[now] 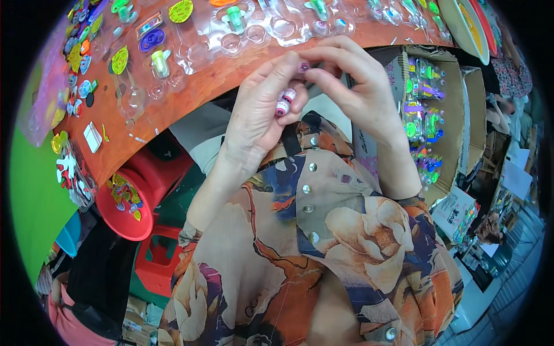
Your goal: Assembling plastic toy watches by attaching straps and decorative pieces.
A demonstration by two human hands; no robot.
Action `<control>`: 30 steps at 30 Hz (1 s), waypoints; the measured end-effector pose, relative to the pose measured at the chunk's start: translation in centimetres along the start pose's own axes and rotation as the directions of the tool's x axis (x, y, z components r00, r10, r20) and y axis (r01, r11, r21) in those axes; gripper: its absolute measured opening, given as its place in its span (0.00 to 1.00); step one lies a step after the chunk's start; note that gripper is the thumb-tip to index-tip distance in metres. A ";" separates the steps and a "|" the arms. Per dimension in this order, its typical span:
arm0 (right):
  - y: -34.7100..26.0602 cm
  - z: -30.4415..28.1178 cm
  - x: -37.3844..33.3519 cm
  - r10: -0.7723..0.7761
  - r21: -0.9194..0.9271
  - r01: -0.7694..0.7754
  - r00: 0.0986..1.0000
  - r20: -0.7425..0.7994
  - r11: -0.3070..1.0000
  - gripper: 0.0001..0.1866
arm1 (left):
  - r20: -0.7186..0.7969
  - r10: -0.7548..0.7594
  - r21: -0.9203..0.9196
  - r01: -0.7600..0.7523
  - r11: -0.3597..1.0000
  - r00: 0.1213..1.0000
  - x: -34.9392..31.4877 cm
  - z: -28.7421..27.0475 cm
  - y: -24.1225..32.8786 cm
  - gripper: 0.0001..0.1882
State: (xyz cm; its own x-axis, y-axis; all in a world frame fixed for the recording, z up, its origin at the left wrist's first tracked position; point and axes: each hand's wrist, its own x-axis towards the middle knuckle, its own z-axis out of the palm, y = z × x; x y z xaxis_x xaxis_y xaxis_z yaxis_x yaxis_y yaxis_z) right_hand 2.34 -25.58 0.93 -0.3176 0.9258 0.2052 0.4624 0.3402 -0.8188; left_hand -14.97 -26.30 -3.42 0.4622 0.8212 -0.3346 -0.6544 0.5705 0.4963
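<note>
Two hands meet close together just above the middle of the head view, in front of the orange table edge [190, 92]. The left hand [257, 112] is curled shut around small pink-and-white beads [284, 102], which peek out at its 3 o'clock side, stacked roughly toward 1 o'clock. Its thumb and forefinger also pinch one more small pink bead [303, 67] at 12 o'clock of that cluster. The right hand [358, 86] comes in from 3 o'clock, fingers narrowed to a pinch that touches the same top bead, so both hands are about equally near it; whether the right hand grips anything of its own is hard to tell at this size. Beyond, at 12 o'clock, clear blister trays [248, 29] lie on the table. A cardboard box [456, 115] of packed toys stands at 3 o'clock, a red tub [135, 196] at 8 o'clock.
</note>
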 end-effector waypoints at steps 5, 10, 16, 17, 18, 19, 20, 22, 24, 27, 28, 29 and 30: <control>0.7 1.3 0.1 -0.037 -0.035 0.033 0.994 -0.100 0.999 0.12 | 0.010 -0.050 -0.042 0.051 0.998 0.999 -0.4 -0.1 0.8 0.12; -0.1 2.4 -0.1 -0.156 -0.134 0.139 0.979 -0.130 0.981 0.13 | 0.008 0.025 -0.086 -0.024 0.996 1.000 -0.6 -1.2 0.3 0.12; 1.1 3.6 1.0 -0.364 -0.328 0.296 0.916 -0.169 0.897 0.10 | -0.075 0.059 -0.107 -0.067 0.992 0.995 -1.5 -1.0 0.9 0.12; 1.0 3.8 1.3 -0.296 -0.240 0.251 0.938 -0.178 0.938 0.10 | -0.095 0.048 -0.111 -0.059 0.992 0.994 -1.9 -0.9 1.4 0.12; 1.3 4.1 2.0 -0.286 -0.264 0.231 0.939 -0.192 0.936 0.09 | -0.116 0.037 -0.114 -0.051 0.992 0.992 -2.2 -0.9 1.7 0.14; 1.7 4.1 2.9 -0.291 -0.263 0.238 0.938 -0.189 0.935 0.09 | -0.118 0.044 -0.115 -0.057 0.992 0.992 -2.7 -1.0 1.7 0.14; 2.2 4.1 3.9 -0.400 -0.374 0.320 0.903 -0.157 0.870 0.10 | -0.173 0.032 -0.178 -0.063 0.982 0.984 -3.1 -1.3 1.6 0.16; 3.2 4.6 5.1 -0.508 -0.514 0.402 0.858 -0.078 0.758 0.09 | -0.178 0.030 -0.290 -0.082 0.954 0.984 -3.9 -2.4 1.6 0.20; 3.7 4.9 5.4 -0.519 -0.596 0.416 0.855 -0.001 0.687 0.08 | -0.241 0.018 -0.312 -0.096 0.945 0.970 -4.7 -2.6 1.7 0.19; 3.4 5.2 5.2 -0.508 -0.684 0.432 0.855 0.104 0.588 0.10 | -0.241 0.039 -0.373 -0.130 0.919 0.970 -6.2 -3.3 2.6 0.15; 3.3 5.4 4.8 -0.471 -0.673 0.408 0.877 0.099 0.617 0.11 | -0.263 0.035 -0.392 -0.140 0.909 0.964 -6.8 -3.2 3.0 0.15; 3.1 5.5 4.6 -0.431 -0.663 0.381 0.897 0.096 0.645 0.12 | -0.284 0.030 -0.411 -0.149 0.899 0.958 -7.3 -3.3 3.3 0.15; 2.8 5.3 4.5 -0.422 -0.576 0.388 0.903 0.081 0.720 0.12 | -0.277 0.044 -0.421 -0.162 0.892 0.960 -7.4 -3.7 3.4 0.15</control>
State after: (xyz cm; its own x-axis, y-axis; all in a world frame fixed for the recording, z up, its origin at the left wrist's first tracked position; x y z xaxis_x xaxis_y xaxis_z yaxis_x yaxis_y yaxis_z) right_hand -2.16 -21.30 -3.27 -0.5488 0.6789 0.4878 0.6861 0.6991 -0.2012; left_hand -22.83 -30.45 -2.23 0.2492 0.8160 -0.5215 -0.9109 0.3803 0.1598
